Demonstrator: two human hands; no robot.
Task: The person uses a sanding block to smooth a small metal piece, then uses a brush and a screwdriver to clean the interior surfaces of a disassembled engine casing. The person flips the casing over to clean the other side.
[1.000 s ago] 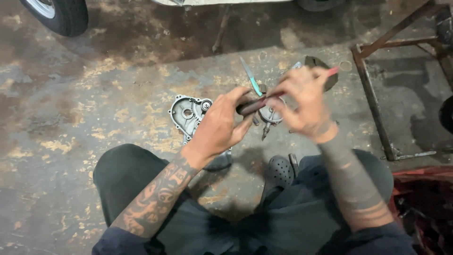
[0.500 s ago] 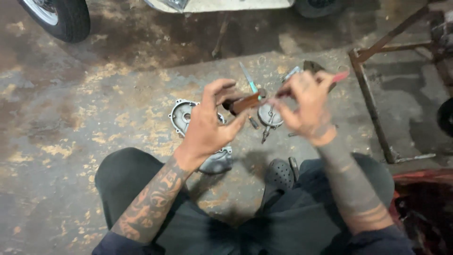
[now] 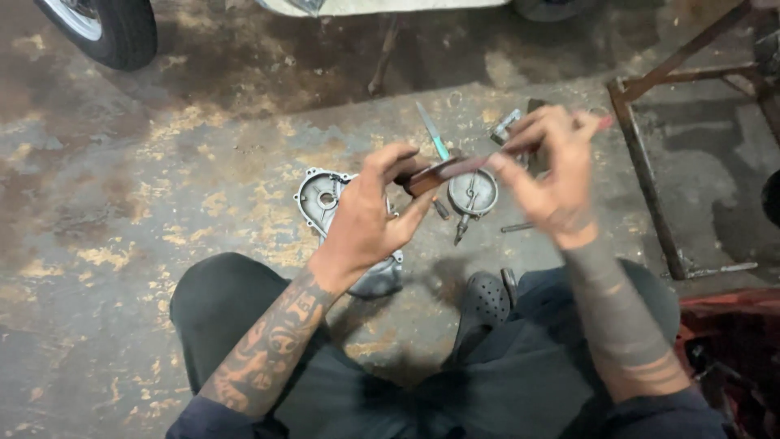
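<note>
My left hand (image 3: 370, 215) pinches one end of a small brown block (image 3: 426, 176) between thumb and fingers. My right hand (image 3: 552, 175) grips a thin reddish tool (image 3: 487, 159) whose tip meets the block. Both hands are raised above the stained concrete floor. Under them lie a grey metal engine cover (image 3: 321, 199), a round metal cap (image 3: 473, 192) and a screwdriver with a teal handle (image 3: 431, 130).
I sit on the floor with dark trousers and a black perforated clog (image 3: 483, 305). A tyre (image 3: 106, 28) stands at top left. A rusty metal frame (image 3: 650, 162) runs along the right. Small bolts (image 3: 516, 228) lie near the cap.
Both hands have shifted slightly left and the left fingers have spread more around the block. The tool now lies flatter across the block.
</note>
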